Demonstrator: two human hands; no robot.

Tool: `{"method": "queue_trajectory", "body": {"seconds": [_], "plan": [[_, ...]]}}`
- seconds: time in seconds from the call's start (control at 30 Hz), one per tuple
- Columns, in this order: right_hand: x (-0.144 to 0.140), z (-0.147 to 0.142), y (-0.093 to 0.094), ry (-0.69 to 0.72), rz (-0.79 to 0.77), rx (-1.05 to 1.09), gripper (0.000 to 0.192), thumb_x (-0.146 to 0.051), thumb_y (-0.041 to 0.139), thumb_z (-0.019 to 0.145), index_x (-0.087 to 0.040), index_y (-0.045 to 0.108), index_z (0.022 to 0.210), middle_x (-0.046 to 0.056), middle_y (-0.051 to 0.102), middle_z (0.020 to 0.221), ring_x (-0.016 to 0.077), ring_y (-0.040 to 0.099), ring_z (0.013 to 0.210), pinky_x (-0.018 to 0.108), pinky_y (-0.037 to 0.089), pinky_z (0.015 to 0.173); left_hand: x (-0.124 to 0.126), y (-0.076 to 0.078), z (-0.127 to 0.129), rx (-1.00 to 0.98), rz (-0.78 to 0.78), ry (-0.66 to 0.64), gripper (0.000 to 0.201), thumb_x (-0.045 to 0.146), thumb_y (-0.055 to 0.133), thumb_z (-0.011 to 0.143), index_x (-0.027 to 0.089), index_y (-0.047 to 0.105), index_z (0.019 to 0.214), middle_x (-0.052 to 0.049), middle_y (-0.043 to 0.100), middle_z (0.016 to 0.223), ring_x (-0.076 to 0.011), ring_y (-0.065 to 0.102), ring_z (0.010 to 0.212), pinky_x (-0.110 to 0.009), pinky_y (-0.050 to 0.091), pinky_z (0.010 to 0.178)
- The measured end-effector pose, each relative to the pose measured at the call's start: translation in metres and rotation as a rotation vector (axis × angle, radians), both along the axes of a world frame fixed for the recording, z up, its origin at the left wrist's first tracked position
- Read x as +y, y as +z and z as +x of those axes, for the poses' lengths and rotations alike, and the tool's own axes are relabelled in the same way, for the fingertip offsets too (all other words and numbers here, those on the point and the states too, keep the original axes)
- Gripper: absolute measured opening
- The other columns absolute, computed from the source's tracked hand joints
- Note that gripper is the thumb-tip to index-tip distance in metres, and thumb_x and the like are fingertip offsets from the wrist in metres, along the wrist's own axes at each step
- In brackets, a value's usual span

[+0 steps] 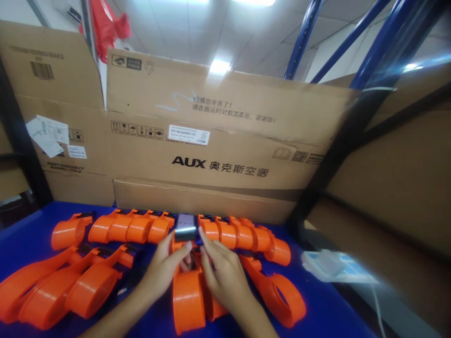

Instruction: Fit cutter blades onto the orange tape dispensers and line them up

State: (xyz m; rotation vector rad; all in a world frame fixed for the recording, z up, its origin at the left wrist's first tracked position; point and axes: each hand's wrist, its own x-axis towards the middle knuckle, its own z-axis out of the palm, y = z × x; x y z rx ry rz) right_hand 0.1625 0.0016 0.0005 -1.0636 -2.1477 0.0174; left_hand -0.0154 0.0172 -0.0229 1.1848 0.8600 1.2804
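Both my hands meet over an orange plastic tape dispenser [188, 300] lying on the blue table [334, 314] in front of me. My left hand [165, 267] pinches its upper end from the left. My right hand [223, 272] grips the same end from the right, fingers pointing at a shiny metal plate [185, 227] at the dispenser's tip. A second orange dispenser [278, 291] lies just right of my right wrist.
A row of several orange dispensers [141, 227] lines the back of the table, and more lie at the left [59, 286]. Cardboard boxes [218, 141] wall off the back. A white and blue pack [331, 265] sits at the right. Blue rack posts [373, 51] rise behind.
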Motion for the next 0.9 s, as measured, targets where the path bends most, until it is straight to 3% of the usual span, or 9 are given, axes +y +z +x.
{"method": "queue_trajectory", "body": {"seconds": [0.17,0.33,0.4,0.47,0.53,0.6,0.67,0.8,0.9], "plan": [[0.001,0.000,-0.004,-0.044,0.076,-0.108,0.061,-0.014,0.035,0.099,-0.017,0.022,0.158,0.011,0.070,0.090,0.0233,0.064,0.078,0.038,0.057,0.080,0.000,-0.001,0.001,-0.034,-0.019,0.016,0.026,0.043,0.072,0.081,0.018,0.064,0.086,0.001,0.065,0.065,-0.0139,0.061,0.053,-0.025,0.049,0.056],[-0.001,-0.001,-0.003,-0.036,0.043,-0.078,0.056,-0.019,0.037,0.101,-0.017,0.028,0.157,0.011,0.069,0.088,0.0225,0.063,0.076,0.036,0.056,0.077,0.000,-0.003,0.001,-0.060,0.001,0.003,0.023,0.039,0.072,0.082,0.018,0.063,0.082,0.001,0.065,0.066,-0.0135,0.061,0.055,-0.025,0.050,0.060],[-0.003,-0.001,0.000,-0.018,-0.013,-0.020,0.053,-0.024,0.039,0.102,-0.018,0.034,0.155,0.011,0.069,0.088,0.0229,0.063,0.077,0.036,0.056,0.075,-0.002,-0.001,0.002,-0.096,-0.007,-0.015,0.022,0.038,0.072,0.083,0.018,0.063,0.081,0.000,0.066,0.065,-0.0135,0.061,0.056,-0.025,0.050,0.059],[-0.005,0.000,0.004,0.010,-0.069,0.082,0.051,-0.029,0.042,0.102,-0.022,0.039,0.152,0.011,0.070,0.095,0.0239,0.064,0.083,0.037,0.056,0.078,-0.005,0.003,0.003,-0.162,-0.035,-0.038,0.025,0.036,0.073,0.082,0.019,0.064,0.097,0.000,0.067,0.066,-0.0145,0.063,0.057,-0.025,0.050,0.060],[-0.007,0.001,0.007,0.031,-0.125,0.256,0.047,-0.033,0.042,0.102,-0.025,0.044,0.149,0.012,0.070,0.106,0.0249,0.066,0.094,0.040,0.053,0.088,-0.009,0.009,0.004,-0.225,-0.068,-0.072,0.050,0.035,0.073,0.082,0.022,0.054,0.127,-0.001,0.070,0.068,-0.0166,0.066,0.059,-0.026,0.050,0.059],[-0.008,0.001,0.011,0.054,-0.215,0.466,0.045,-0.037,0.039,0.103,-0.027,0.047,0.146,0.010,0.070,0.110,0.0247,0.066,0.101,0.041,0.050,0.095,-0.013,0.015,0.004,-0.268,-0.105,-0.122,0.077,0.034,0.073,0.082,0.025,0.034,0.148,-0.003,0.073,0.072,-0.0181,0.067,0.057,-0.027,0.050,0.057],[-0.010,0.002,0.015,0.119,-0.368,0.620,0.044,-0.042,0.039,0.103,-0.028,0.047,0.144,0.007,0.071,0.105,0.0238,0.067,0.100,0.040,0.051,0.094,-0.016,0.019,0.003,-0.288,-0.137,-0.170,0.086,0.033,0.076,0.080,0.027,0.030,0.152,-0.005,0.075,0.077,-0.0189,0.068,0.055,-0.028,0.051,0.056],[-0.014,0.001,0.023,0.393,-0.685,0.690,0.053,-0.051,0.050,0.097,-0.029,0.042,0.145,0.007,0.067,0.111,0.0242,0.066,0.101,0.039,0.053,0.089,-0.018,0.017,0.000,-0.252,-0.196,-0.276,0.081,0.025,0.087,0.066,0.031,0.053,0.140,-0.009,0.076,0.098,-0.0257,0.075,0.075,-0.033,0.057,0.067],[-0.016,0.001,0.025,0.453,-0.705,0.702,0.054,-0.056,0.053,0.093,-0.030,0.045,0.140,0.007,0.065,0.114,0.0252,0.063,0.106,0.041,0.050,0.093,-0.022,0.012,-0.001,-0.243,-0.202,-0.429,0.089,0.027,0.088,0.067,0.034,0.045,0.145,-0.011,0.075,0.105,-0.0264,0.076,0.073,-0.037,0.058,0.068]]}}
